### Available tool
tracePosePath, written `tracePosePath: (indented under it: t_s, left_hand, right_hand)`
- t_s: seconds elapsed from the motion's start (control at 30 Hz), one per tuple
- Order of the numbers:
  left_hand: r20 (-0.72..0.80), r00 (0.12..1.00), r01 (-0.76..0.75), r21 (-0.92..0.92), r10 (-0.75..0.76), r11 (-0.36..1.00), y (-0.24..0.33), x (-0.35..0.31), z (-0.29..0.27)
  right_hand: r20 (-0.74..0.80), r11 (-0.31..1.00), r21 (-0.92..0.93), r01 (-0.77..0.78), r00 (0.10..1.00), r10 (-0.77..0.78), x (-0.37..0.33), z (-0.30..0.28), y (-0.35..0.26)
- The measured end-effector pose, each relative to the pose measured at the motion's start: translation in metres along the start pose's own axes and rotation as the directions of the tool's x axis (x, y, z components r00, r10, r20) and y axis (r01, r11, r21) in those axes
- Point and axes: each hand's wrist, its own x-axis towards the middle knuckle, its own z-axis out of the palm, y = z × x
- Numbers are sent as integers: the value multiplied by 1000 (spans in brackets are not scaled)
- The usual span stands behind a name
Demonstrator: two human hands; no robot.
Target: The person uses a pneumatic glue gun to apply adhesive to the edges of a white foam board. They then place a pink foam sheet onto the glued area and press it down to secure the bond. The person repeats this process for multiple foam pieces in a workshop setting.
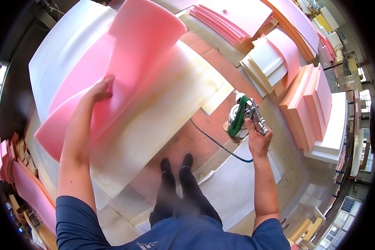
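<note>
My left hand [101,89] grips a large pink foam sheet [141,37], its fingers pressed into a fold. The sheet bends upward and curls over at its far end. Beneath it lies a broad cream foam slab [162,112] with yellowish patches. Off to the right, my right hand [259,139] is closed round the handle of a silver metal spray gun [240,118]. Green cord or band is wound about the gun's rounded body. Its nozzle end points away from me, near the slab's right corner. Part of the handle is hidden by my fingers.
A dark hose [221,146] loops from below my right hand toward the slab. White sheeting [233,189] covers floor on my right. Stacked pink and white foam blocks [308,108] stand at the right, with more foam stacks [233,21] behind. Foam pieces [31,183] lean at the left.
</note>
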Motion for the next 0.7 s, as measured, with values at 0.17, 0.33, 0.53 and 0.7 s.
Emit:
tracePosePath:
  t_s: [0.17, 0.33, 0.53, 0.7]
  left_hand:
    - [-2, 999, -50, 66, 51, 997, -10, 10, -5]
    - [44, 999, -31, 75, 28, 997, 10, 22, -7]
    - [-6, 996, -86, 103, 87, 991, 1, 25, 0]
    - [12, 999, -46, 103, 45, 994, -9, 38, -3]
  right_hand:
    - [21, 996, 89, -22, 1000, 20, 1, 5, -3]
    - [193, 998, 37, -41, 981, 33, -8, 20, 11]
    - [291, 997, 10, 73, 954, -73, -33, 43, 13]
    - [382, 989, 44, 144, 912, -150, -43, 51, 4]
